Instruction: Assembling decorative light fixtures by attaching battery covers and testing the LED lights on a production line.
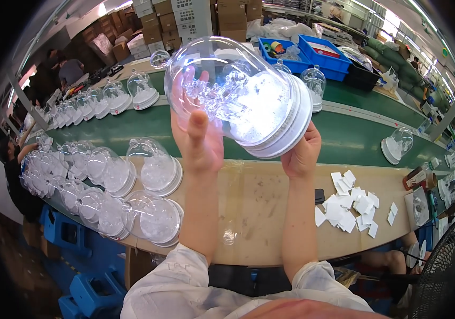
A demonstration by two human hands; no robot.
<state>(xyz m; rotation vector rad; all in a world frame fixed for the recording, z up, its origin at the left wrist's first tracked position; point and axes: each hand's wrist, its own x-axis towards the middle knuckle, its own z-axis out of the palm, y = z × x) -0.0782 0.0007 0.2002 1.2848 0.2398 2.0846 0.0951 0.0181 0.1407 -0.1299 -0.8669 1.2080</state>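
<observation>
Tilted in the air before me is a clear bell-shaped dome lamp point(227, 98) on a round white base, lit bright white inside around a clear branching ornament. My left hand point(201, 141) supports the dome from its left side, thumb in front and fingers seen through the clear wall. Under the base's lower right edge, my right hand point(303, 153) grips it with bent fingers; part of them is hidden behind the base. Below the hands lies the brown work table point(249, 212). Several white flat square pieces point(347, 207) are scattered to the right of my right forearm.
Several unlit dome lamps point(158, 170) crowd the table's left side. More domes point(143, 91) line the far side of the green conveyor belt point(344, 138). Blue bins point(323, 57) stand beyond it. Blue stools point(94, 292) are at lower left, a black fan point(451, 260) at right. A co-worker point(14, 175) is at left.
</observation>
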